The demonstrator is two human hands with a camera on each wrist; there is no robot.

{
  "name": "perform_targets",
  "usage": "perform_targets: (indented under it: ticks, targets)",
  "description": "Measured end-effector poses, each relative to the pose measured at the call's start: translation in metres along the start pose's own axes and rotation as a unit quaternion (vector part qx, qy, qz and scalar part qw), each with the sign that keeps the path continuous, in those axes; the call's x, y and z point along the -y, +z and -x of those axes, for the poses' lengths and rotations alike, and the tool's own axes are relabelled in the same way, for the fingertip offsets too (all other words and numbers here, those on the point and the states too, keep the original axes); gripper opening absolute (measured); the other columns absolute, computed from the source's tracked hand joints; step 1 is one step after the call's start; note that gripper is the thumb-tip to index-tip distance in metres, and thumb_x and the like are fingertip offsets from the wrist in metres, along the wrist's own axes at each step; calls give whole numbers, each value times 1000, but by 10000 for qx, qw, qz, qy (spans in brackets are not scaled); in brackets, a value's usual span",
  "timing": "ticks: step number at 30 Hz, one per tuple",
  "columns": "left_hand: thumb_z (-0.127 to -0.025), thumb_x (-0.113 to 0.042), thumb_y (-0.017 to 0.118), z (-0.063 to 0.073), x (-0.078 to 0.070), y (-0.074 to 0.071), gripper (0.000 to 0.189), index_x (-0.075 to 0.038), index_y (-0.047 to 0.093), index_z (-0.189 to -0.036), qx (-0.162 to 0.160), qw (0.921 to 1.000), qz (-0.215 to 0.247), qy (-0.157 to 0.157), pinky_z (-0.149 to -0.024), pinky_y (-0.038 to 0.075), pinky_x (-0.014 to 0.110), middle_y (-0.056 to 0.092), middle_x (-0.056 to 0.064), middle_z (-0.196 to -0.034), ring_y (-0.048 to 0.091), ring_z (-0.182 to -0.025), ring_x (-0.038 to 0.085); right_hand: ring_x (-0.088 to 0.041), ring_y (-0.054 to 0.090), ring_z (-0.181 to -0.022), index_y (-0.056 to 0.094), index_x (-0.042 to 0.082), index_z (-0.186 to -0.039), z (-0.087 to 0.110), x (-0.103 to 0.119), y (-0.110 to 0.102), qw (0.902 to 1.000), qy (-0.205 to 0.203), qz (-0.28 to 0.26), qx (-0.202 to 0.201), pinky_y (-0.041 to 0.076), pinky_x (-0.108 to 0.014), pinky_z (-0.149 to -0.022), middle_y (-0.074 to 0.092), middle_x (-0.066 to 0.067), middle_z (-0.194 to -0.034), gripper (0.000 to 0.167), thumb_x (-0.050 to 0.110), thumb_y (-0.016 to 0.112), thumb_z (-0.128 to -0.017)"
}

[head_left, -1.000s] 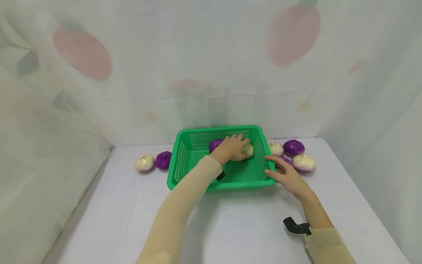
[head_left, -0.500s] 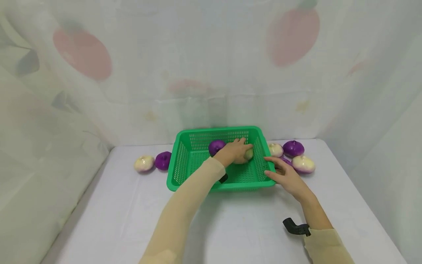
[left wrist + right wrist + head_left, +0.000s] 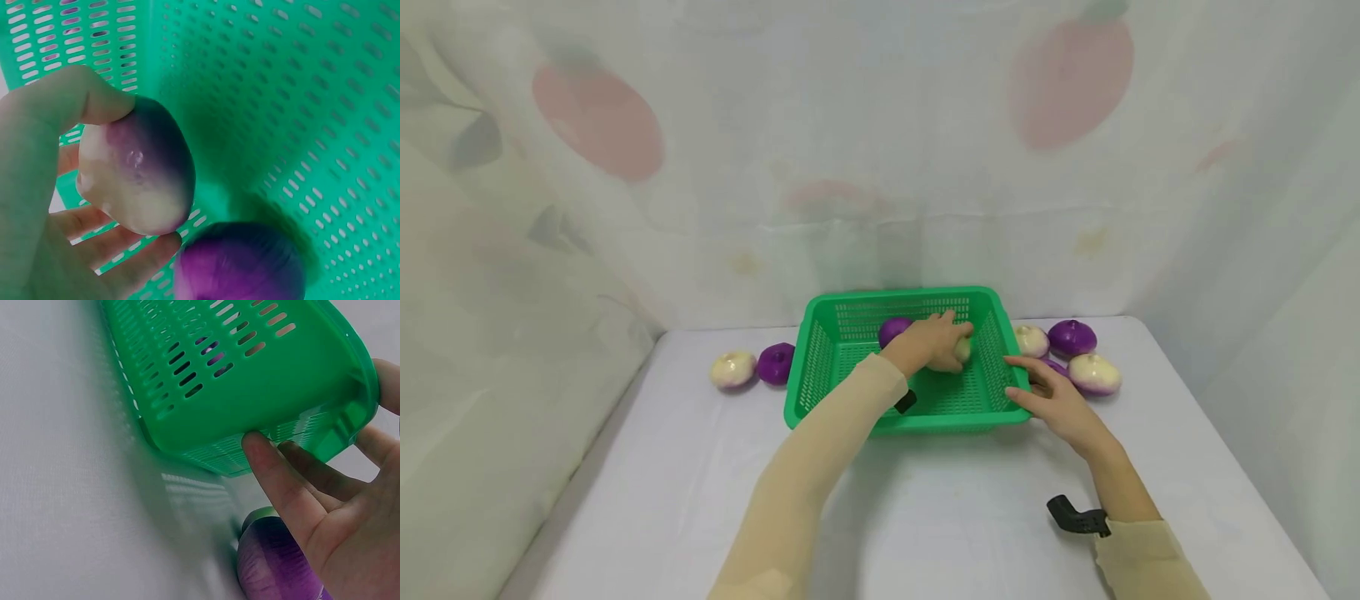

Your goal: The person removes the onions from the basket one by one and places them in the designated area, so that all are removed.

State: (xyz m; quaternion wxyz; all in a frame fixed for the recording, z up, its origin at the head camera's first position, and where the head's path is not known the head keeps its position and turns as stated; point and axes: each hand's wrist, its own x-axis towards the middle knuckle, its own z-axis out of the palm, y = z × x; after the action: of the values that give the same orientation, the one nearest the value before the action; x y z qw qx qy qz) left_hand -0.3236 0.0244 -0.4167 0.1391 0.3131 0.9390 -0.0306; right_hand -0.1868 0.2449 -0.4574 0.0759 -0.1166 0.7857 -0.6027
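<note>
Left hand curled round the pale onion inside the green basket (purple one just beside); right hand flat, fingers straight, bracing the wall. Best kept steady.

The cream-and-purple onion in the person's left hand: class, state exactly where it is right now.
In the head view the onion is inside the green basket, towards its right wall, gripped by the left hand, with a purple onion just left of it.

sleeves: long, pale beige, thin close-fitting fabric on both arms, ending at wrists
left hand: bare, black mount piece under wrist
right hand: bare, black curved camera mount just behind wrist
</note>
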Motion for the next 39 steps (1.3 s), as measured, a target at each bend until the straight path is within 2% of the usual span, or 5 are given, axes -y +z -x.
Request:
perform_targets:
  ticks: [6, 13, 24, 31, 39]
  targets:
    - [-91, -49, 70, 5, 2, -8, 68, -32, 43, -151, -80, 9995, -239, 214, -84, 52, 42, 39, 9, -149, 48, -126, 29, -42, 49, -131, 42, 11, -153, 0, 0, -3, 10000, 31, -18, -7, 54, -28, -88, 42, -25, -150, 59, 26, 66, -101]
    - [-90, -51, 70, 16, 1, -17, 65, -32, 46, -147, -209, 9983, -412, 345, -74, 51, 36, 44, 6, -134, 49, -108, 23, -41, 49, -131, 42, 10, -153, -1, 0, -6, 10000, 2, 28, -5, 54, -27, -88, 41, -24, -151, 60, 27, 66, -101]
    - [-89, -53, 71, 46, 8, -32, 67, -32, 46, -147, -304, 9934, -870, 676, -75, 50, 35, 45, 5, -136, 48, -111, 22, -37, 55, -125, 40, 8, -154, -4, -4, -5, 9998, -23, -181, 104, 55, -29, -88, 46, -27, -145, 60, 24, 65, -102]
    - [-89, -48, 71, 69, 17, -39, 66, -29, 47, -147, -352, 9911, -926, 888, -71, 49, 33, 46, 7, -133, 45, -106, 21, -36, 55, -126, 40, 8, -154, -5, -3, -5, 9998, -40, -167, 93, 55, -28, -88, 46, -26, -146, 60, 24, 65, -102]
    - [-85, -34, 68, 99, 32, -56, 50, -25, 55, -132, -907, 9906, -527, 874, -71, 47, 32, 48, 3, -117, 47, -97, 20, -27, 57, -123, 40, 6, -153, -7, -2, -5, 9999, -62, -106, 72, 54, -27, -88, 45, -27, -146, 60, 24, 65, -102]
